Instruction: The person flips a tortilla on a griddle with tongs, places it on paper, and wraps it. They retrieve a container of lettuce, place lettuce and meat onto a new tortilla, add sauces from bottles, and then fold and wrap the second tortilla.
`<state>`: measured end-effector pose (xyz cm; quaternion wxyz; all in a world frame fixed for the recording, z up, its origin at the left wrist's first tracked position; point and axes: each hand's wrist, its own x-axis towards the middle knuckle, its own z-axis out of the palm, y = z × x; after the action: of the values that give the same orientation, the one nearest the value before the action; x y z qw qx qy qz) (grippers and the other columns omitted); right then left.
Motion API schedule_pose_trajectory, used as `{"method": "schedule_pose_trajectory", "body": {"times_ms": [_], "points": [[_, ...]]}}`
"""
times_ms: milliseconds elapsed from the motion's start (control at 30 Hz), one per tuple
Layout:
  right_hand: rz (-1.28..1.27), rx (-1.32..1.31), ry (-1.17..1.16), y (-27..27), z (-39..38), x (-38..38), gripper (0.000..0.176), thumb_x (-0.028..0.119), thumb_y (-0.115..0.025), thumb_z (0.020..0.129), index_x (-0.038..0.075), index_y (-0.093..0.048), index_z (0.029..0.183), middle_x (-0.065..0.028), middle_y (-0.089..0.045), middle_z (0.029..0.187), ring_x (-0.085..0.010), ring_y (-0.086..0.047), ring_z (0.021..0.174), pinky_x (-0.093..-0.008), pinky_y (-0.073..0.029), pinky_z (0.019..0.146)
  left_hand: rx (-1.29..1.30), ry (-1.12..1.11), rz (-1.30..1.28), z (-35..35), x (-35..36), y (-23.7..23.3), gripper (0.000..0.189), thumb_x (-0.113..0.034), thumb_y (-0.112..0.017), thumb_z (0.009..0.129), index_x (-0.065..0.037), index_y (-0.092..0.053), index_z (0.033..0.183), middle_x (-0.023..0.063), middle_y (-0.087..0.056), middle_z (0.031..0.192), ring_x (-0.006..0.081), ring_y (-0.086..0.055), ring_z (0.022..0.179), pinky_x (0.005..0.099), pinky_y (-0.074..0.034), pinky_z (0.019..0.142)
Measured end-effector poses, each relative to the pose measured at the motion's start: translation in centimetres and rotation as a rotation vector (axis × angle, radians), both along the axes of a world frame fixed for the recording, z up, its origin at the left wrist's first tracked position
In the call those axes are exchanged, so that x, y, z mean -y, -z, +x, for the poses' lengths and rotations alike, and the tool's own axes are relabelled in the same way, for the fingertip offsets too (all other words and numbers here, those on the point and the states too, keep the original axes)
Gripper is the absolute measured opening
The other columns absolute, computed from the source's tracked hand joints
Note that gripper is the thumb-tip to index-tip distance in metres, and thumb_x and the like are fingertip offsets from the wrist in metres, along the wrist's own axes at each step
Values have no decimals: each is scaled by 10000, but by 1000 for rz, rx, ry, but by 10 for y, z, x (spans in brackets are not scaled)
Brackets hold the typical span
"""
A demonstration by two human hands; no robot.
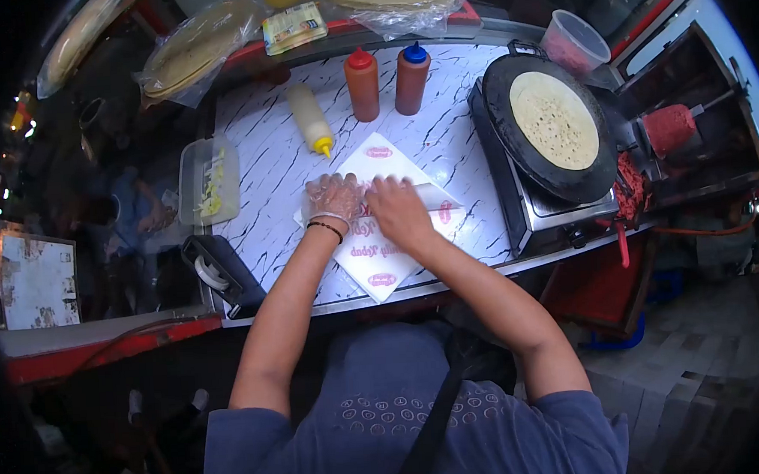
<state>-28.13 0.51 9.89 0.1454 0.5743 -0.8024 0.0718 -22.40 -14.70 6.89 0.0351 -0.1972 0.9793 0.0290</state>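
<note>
A sheet of white wrapping paper (379, 267) with pink kebab-shop print lies diagonally on the marble-patterned worktop. Across its middle runs a folded or rolled band of the paper, and whatever is inside is hidden. My left hand (334, 198), in a clear plastic glove, has its fingers curled over the left part of this band. Close beside it, my bare right hand (398, 208) is closed over the band's right part. A squeeze bottle with a yellow cap (309, 120) lies just beyond my left hand.
Red-capped (362, 88) and blue-capped (412, 81) sauce bottles stand behind the paper. At the right, a flatbread (555, 120) lies on a round black griddle (510, 110), near a meat spit (671, 130). A plastic tub (186, 183) and a tape dispenser (218, 275) are at the left.
</note>
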Motion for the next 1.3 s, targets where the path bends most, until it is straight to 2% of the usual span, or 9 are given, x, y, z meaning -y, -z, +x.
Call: {"method": "schedule_pose_trajectory", "body": {"times_ms": [200, 300, 367, 567, 633, 733, 1000, 1067, 1300], "points": [[162, -193, -53, 14, 10, -1, 272, 164, -549, 846, -3, -649, 1035, -146, -591, 1049, -289, -582, 994, -398, -498, 816, -395, -40, 162, 58, 5, -6, 343, -395, -621, 879, -108, -649, 1065, 126, -673, 926, 305, -647, 853, 462, -505, 732], [211, -154, -45, 15, 11, 6, 357, 168, -546, 874, 35, -605, 1199, -146, -592, 1042, -300, -589, 973, -428, -534, 752, 97, -330, 803, 89, 26, 1, 422, -423, -601, 917, -42, -633, 1097, 167, -692, 959, 283, -675, 755, 392, -548, 652], [218, -89, -44, 7, 16, 10, 401, 171, -539, 889, 94, -559, 1282, -143, -589, 1031, -306, -589, 970, -451, -544, 734, -142, -927, 1929, 99, 40, -5, 477, -417, -561, 955, 39, -618, 1080, 230, -692, 969, 274, -692, 748, 372, -577, 686], [287, -149, -33, 9, 25, 23, 520, 177, -522, 916, 245, -443, 1425, -142, -575, 1005, -322, -594, 934, -491, -557, 709, -470, -989, 1574, 71, 37, 24, 414, -305, -511, 993, 83, -582, 1117, 251, -694, 912, 292, -702, 710, 373, -593, 716], [284, -167, -50, 8, 22, 24, 495, 174, -529, 906, 219, -476, 1396, -147, -569, 1016, -324, -596, 924, -474, -558, 701, -649, -286, 602, 76, 1, 25, 308, -168, -499, 968, 63, -580, 1154, 215, -695, 1005, 343, -707, 798, 372, -591, 758], [122, 25, -80, 5, 4, 8, 398, 138, -561, 845, 90, -548, 1240, -140, -556, 1011, -300, -614, 865, -409, -557, 671, -893, 197, 124, 65, -13, 28, 314, -35, -497, 915, -14, -600, 1210, 167, -680, 1117, 332, -683, 952, 356, -565, 856], [57, 254, -152, 6, -45, 24, 246, 141, -518, 884, 47, -591, 1100, -162, -607, 1046, -372, -604, 1050, -548, -358, 1078, -502, 101, 432, 25, 62, 38, 183, -54, -551, 880, -77, -677, 1011, 115, -691, 1052, 303, -666, 915, 381, -542, 787], [25, 134, -164, 10, -55, 29, 269, 154, -551, 869, 45, -592, 1111, -163, -598, 1051, -362, -570, 1109, -572, -348, 1075, -484, 238, 56, 12, 73, 36, 120, -115, -622, 865, -85, -693, 957, 97, -684, 978, 282, -636, 898, 378, -513, 796], [185, 98, -135, -3, -72, 40, 265, 234, -571, 887, 77, -636, 1090, -128, -593, 1147, -301, -514, 1146, -575, -326, 1071, -815, 275, 111, 26, 60, 43, 151, -173, -696, 810, -72, -677, 921, 80, -669, 988, 272, -605, 940, 397, -486, 812]]}}
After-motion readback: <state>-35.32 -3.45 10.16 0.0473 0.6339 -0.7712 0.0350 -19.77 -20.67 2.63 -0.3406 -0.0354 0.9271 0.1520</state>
